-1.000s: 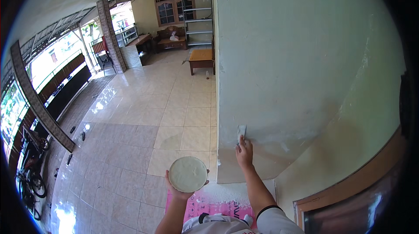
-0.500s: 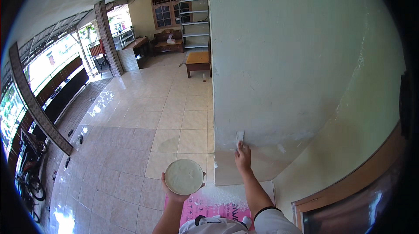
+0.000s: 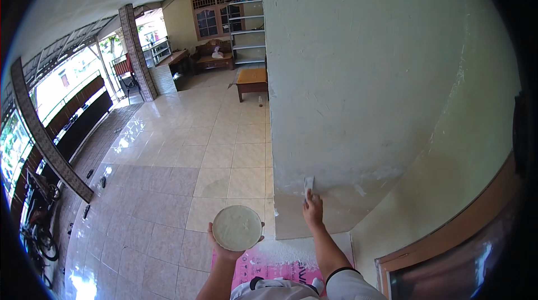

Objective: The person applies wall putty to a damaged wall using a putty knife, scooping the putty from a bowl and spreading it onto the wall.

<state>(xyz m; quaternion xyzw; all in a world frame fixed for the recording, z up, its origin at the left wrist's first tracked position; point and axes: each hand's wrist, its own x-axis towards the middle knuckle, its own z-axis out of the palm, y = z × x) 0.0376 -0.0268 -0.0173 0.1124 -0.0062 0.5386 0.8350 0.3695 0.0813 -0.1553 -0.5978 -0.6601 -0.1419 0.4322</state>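
Note:
My left hand (image 3: 226, 248) is wrapped round the underside of a round, shallow container (image 3: 237, 228) whose face is coated with pale, smeared paste. My right hand (image 3: 313, 210) grips a putty knife (image 3: 309, 184), its light flat blade against the pale wall (image 3: 347, 92). The blade sits near the border between the whitish upper area and the beige lower band of that wall. The knife's handle is mostly hidden in my fingers.
Below me lies a pink printed sheet (image 3: 269, 263) strewn with white flakes. A wooden-framed glass pane (image 3: 443, 266) stands at lower right. Farther off are a low wooden table (image 3: 251, 76), a metal shelf rack (image 3: 248, 32) and a wooden bench (image 3: 213, 59); bicycles (image 3: 39, 233) are at far left.
My right hand and the putty knife have moved slightly down the wall. The left hand holds the container in nearly the same place. The view has shifted a little.

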